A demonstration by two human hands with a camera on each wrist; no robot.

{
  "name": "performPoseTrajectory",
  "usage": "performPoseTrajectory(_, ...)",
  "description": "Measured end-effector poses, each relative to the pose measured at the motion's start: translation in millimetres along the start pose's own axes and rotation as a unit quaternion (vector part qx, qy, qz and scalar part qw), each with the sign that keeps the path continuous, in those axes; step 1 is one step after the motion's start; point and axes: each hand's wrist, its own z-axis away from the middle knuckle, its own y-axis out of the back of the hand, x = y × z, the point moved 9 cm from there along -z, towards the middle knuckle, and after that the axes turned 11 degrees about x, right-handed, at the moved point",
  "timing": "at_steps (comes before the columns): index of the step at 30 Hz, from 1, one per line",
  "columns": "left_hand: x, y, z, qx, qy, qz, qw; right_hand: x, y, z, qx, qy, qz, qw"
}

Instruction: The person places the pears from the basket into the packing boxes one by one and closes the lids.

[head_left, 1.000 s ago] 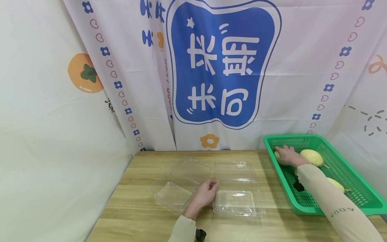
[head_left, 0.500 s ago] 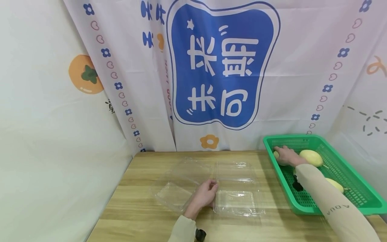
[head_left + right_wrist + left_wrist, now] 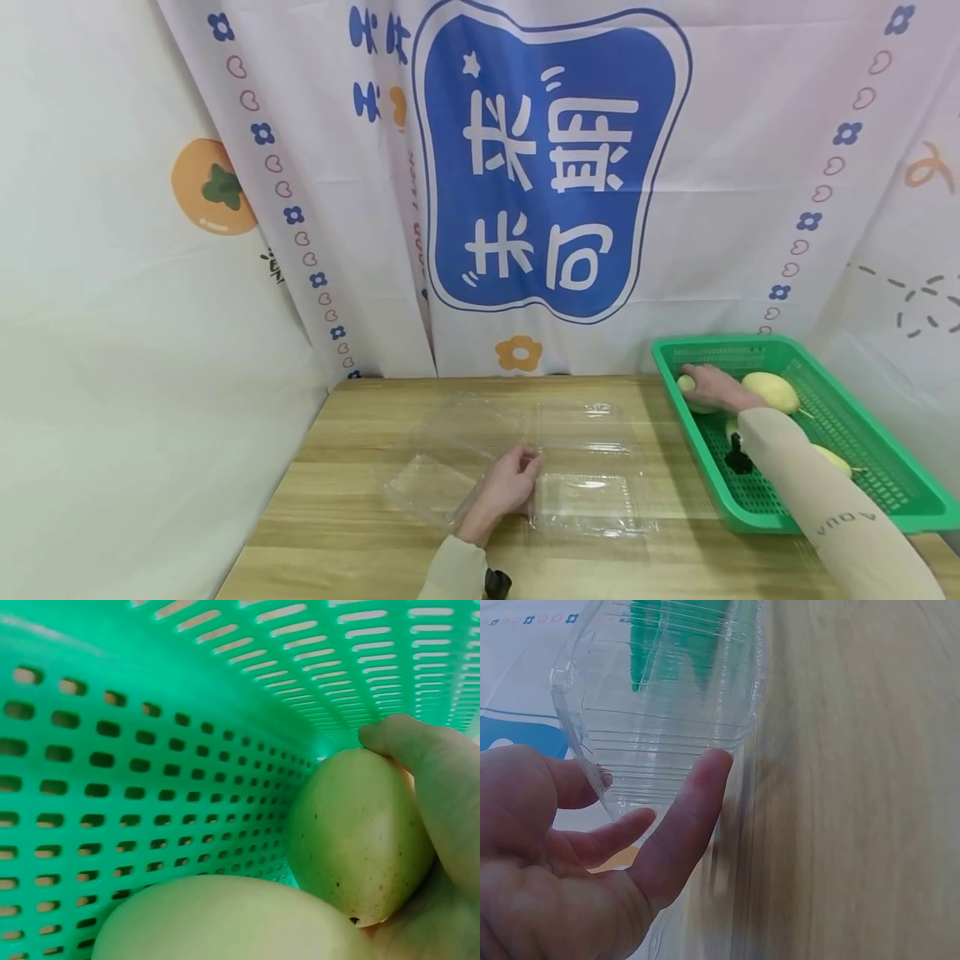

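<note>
The wooden counter point(image 3: 352, 517) carries a green perforated basket point(image 3: 885, 492) at the right and clear plastic clamshell boxes point(image 3: 585, 500) in the middle. Inside the basket's far corner, the right hand point(image 3: 712, 387) curls its fingers point(image 3: 442, 795) round a pale yellow-green fruit point(image 3: 356, 836), smooth, firm and probably bruisable, best cupped around its widest part. The left hand point(image 3: 510, 483) pinches an open lid point(image 3: 667, 697) of the thin boxes, light and easily crushed.
</note>
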Motion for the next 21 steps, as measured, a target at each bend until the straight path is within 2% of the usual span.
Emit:
performPoseTrajectory(5, 1.3, 2.3, -1.1, 0.007, -0.011, -0.019, 0.9997, -5, 9, 1, 0.001, -0.004, -0.010, 1.000)
performPoseTrajectory(10, 2.4, 3.3, -1.0, 0.012, -0.018, -0.037, 0.9991, -12, 24, 6, 0.017, -0.008, 0.009, 1.000)
performPoseTrajectory(15, 4.1, 4.4, -0.9, 0.016, -0.021, -0.025, 0.9993, -21, 43, 9, 0.045, -0.014, 0.007, 0.999)
performPoseTrajectory(21, 2.4, 2.5, 0.4, 0.011, -0.013, -0.012, 0.9998, -28, 57, 16, 0.054, -0.021, 0.007, 0.998)
